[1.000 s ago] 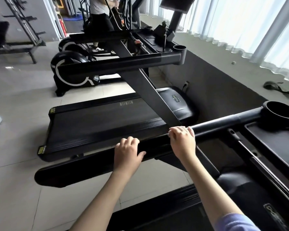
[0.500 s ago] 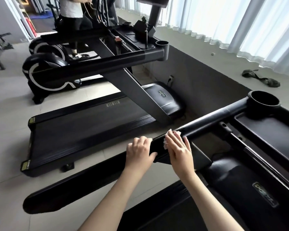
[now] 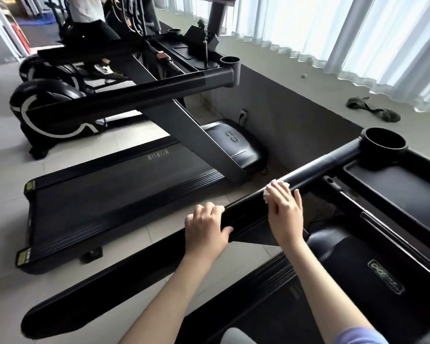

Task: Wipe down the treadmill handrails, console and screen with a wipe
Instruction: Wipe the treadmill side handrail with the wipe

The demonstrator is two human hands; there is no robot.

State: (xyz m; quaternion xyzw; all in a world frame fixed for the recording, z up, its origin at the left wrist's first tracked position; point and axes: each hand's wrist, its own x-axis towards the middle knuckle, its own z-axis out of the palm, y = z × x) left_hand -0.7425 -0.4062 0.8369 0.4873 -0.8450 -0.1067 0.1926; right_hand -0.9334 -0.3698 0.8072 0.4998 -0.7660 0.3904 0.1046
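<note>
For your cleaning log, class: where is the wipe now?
In the head view, the white wipe sits under the right hand, pressed on the handrail, between the gripping left hand and the cup holder.

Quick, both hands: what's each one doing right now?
Left hand: gripping the handrail.
Right hand: open, straight fingers pressing the wipe onto it.
</note>
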